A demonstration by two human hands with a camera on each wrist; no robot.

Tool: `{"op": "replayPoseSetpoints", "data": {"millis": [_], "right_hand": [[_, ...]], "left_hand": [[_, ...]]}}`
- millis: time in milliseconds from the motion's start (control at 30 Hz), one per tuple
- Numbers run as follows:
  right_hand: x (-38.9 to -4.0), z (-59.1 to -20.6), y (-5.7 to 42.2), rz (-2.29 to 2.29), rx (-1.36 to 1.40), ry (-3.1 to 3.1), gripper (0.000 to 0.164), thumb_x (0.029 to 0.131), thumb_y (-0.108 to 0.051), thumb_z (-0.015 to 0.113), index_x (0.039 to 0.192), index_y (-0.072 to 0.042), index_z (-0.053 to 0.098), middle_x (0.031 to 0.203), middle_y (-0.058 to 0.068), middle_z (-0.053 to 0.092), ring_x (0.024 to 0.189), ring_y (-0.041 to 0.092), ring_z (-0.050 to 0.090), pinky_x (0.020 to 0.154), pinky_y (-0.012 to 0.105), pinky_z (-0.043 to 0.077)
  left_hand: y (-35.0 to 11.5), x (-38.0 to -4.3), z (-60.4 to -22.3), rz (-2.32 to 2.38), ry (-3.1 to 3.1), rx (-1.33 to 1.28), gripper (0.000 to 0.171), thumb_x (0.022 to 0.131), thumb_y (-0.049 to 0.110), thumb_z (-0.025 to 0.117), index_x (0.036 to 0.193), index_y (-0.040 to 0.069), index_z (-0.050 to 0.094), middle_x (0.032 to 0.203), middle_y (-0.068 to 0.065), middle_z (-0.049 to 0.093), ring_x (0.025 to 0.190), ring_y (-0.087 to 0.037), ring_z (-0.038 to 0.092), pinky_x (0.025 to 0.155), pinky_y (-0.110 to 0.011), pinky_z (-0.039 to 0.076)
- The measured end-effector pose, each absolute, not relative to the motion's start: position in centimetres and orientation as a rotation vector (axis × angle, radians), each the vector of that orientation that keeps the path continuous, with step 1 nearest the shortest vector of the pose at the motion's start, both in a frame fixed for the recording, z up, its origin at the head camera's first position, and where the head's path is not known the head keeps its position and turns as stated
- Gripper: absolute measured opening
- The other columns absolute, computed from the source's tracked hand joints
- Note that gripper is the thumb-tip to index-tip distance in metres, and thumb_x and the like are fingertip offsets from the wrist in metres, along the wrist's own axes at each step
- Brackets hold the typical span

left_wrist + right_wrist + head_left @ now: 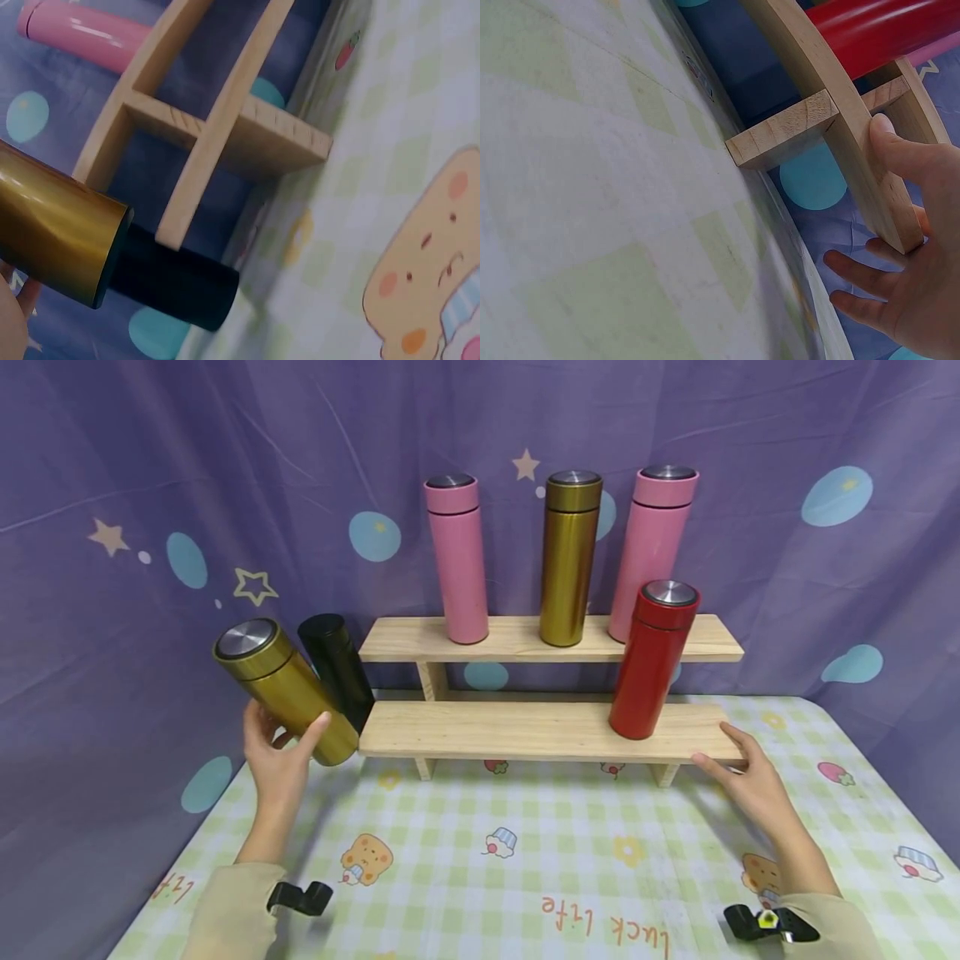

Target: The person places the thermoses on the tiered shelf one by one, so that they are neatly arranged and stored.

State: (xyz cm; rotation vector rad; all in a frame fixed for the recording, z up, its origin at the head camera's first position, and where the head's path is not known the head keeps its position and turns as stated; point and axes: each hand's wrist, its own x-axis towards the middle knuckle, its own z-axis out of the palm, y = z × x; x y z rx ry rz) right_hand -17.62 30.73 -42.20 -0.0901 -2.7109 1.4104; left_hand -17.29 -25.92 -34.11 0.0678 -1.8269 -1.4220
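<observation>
My left hand (277, 764) grips a gold thermos bottle (292, 697), tilted with its silver-topped lid to the upper left. Its lower end is near the left end of the two-tier wooden shelf (487, 728). Behind it, a black thermos bottle (341, 668) leans beside the shelf, partly hidden. My right hand (753, 785) holds the right end of the lower board, thumb at the front edge; in the right wrist view, several fingers (862, 274) spread past the board's end. On that board, toward the right, stands a red thermos bottle (651, 664).
The upper board carries a pink bottle (459, 564), another gold bottle (570, 564) and a second pink bottle (656, 543), partly behind the red one. A checked tablecloth (562, 835) lies under the shelf. A purple curtain (262, 460) hangs behind.
</observation>
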Motion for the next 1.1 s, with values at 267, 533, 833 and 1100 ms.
{"op": "replayPoseSetpoints", "data": {"millis": [267,533,833,1100], "right_hand": [[-17.5,-42.3,30.8,1.408,-0.089,-2.713,0.089,0.097,-0.046,0.061,0.159,-0.007,0.01,0.154,0.038,0.016,0.125,0.057,0.04,0.09,0.061,0.043],[-17.6,-42.3,30.7,1.402,-0.088,-2.719,0.088,0.097,-0.046,0.06,0.159,-0.008,0.01,0.155,0.037,0.016,0.125,0.056,0.041,0.089,0.062,0.043],[-17.6,-42.2,30.7,1.409,-0.092,-2.716,0.089,0.097,-0.046,0.061,0.159,-0.009,0.011,0.154,0.037,0.017,0.125,0.056,0.041,0.09,0.06,0.043],[-17.6,-42.2,30.7,1.407,-0.089,-2.715,0.088,0.097,-0.046,0.06,0.159,-0.009,0.01,0.155,0.037,0.016,0.125,0.056,0.041,0.09,0.061,0.042]], "left_hand": [[-25.2,-18.1,-35.0,-1.477,-1.866,-0.001,0.072,0.079,0.001,0.081,0.142,0.015,0.047,0.119,0.01,0.057,0.104,-0.01,0.055,0.086,-0.022,0.044],[-23.5,-18.2,-34.9,-1.528,-1.906,-0.085,0.073,0.077,-0.004,0.081,0.14,0.009,0.047,0.117,0.01,0.057,0.105,-0.011,0.056,0.085,-0.025,0.045],[-21.5,-18.3,-34.4,-1.568,-1.954,-0.148,0.069,0.079,0.003,0.082,0.139,0.012,0.049,0.117,0.004,0.059,0.104,-0.014,0.058,0.083,-0.026,0.047],[-18.8,-17.9,-32.9,-1.586,-1.991,-0.215,0.073,0.076,-0.002,0.081,0.14,0.003,0.047,0.112,0.0,0.061,0.095,-0.009,0.059,0.078,-0.025,0.048]]}}
